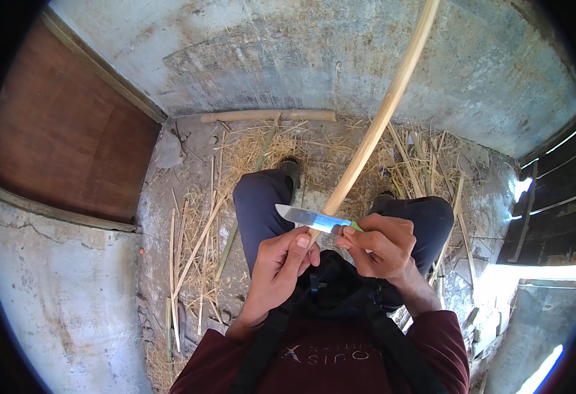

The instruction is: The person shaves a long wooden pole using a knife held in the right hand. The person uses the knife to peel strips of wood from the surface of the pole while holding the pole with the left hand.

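A long pale bamboo strip (380,125) slants away from me, from my lap up past the top edge of the view. My left hand (281,259) is closed round its near end, thumb on top. In my right hand (383,246) is a knife (314,218) with a shiny blade and a green handle, most of which the fingers hide. The blade lies across the strip just beyond my left fingers, its tip pointing left. Whether the edge bites into the strip I cannot tell.
Thin shavings (248,141) and split strips (199,246) litter the floor around my boots and legs. A thick pole (268,115) lies along the foot of the stained wall (255,59). On the left is a brown door panel (71,125); dark slats (554,197) stand at the right.
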Available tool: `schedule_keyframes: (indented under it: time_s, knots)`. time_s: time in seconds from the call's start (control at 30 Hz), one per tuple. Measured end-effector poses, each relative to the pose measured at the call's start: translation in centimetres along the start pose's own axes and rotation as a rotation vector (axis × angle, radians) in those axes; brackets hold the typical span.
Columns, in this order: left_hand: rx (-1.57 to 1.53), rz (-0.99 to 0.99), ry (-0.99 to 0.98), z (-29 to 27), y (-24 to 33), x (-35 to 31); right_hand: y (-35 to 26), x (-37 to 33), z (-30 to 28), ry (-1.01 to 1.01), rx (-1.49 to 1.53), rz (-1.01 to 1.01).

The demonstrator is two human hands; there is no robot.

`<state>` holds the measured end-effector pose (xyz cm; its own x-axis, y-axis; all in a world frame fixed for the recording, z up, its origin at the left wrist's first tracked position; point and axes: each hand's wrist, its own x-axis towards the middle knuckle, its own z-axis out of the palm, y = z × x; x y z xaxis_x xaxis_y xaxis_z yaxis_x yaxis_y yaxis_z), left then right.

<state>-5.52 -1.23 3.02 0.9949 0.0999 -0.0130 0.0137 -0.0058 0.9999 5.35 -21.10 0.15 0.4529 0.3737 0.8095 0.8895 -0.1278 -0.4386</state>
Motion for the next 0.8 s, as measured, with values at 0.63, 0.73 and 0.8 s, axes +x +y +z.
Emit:
schedule_keyframes:
  time_s: [0.63,0.73,0.8]
  knots:
    - [0.072,0.083,-0.003,-0.11,-0.55,0.07,-0.43,0.22,0.13,0.026,-0.065,-0.06]
    - [0.085,0.079,0.004,-0.03,-0.49,0.07,-0.56,0.45,-0.04,0.032,-0.08,-0.071]
    - [0.099,0.093,-0.006,0.0,-0.46,0.17,-0.54,0.67,-0.44,0.059,-0.142,-0.09]
